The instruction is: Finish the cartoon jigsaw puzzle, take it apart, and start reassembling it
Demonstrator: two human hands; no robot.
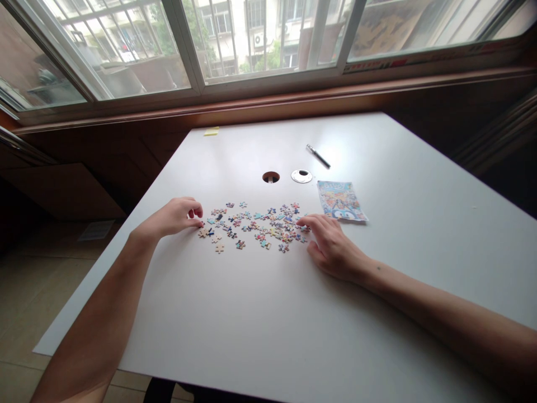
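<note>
Many small, colorful jigsaw puzzle pieces (251, 225) lie loosely spread across the middle of the white table (260, 313). At the left edge of the spread is my left hand (178, 217), its fingers curled and a gap showing between thumb and fingertips. A small piece shows by the thumb tip, but I see no grip on it. My right hand (333, 243) rests at the right end of the pieces, thumb apart and fingers reaching over some of them. Its fingertips touch or hover just above pieces there; the palm hides what is under it.
Beyond my right hand lies a printed picture sheet or packet (342, 200). Farther back are a pen (318, 155), a round cable hole (271, 177) and its loose cover (301, 176). A yellow slip (211, 131) sits near the far edge, below the window (268, 39).
</note>
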